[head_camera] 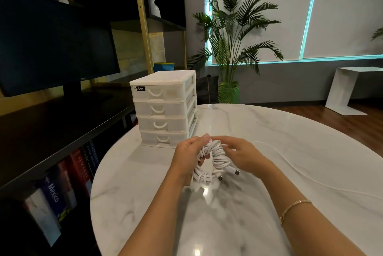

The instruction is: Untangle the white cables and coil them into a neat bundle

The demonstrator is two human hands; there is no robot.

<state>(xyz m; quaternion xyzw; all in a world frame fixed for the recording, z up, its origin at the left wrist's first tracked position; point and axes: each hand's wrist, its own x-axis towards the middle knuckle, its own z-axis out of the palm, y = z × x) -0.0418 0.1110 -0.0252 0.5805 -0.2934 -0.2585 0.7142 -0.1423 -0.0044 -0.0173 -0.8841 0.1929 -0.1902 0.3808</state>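
Right now, nearest first:

Left hand: fingers curled around the left side of the cable bundle, thumb up at the top of the loop; it is holding the coil just above the table.

Right hand: fingers bent over the top right of the loop, pinching or pressing the outer turns; exactly which strand they hold I cannot tell.

Bundle: a ring of white cable between the two sets of fingers, its opening facing the person, with plug ends sticking out low on the right, just below the right fingers.

Loose cable: one thin strand lies on the table to the right, beyond the right fingers, running off toward the table's right edge.

Key relation: the uncoiled length lies on the right-hand side, so the right hand is the nearer one to gather it, judging by how things lie.

Progress: most looks wound; the tail is not yet in.

Drawer unit: white plastic, beyond the fingertips to the left.

Plant: far behind.
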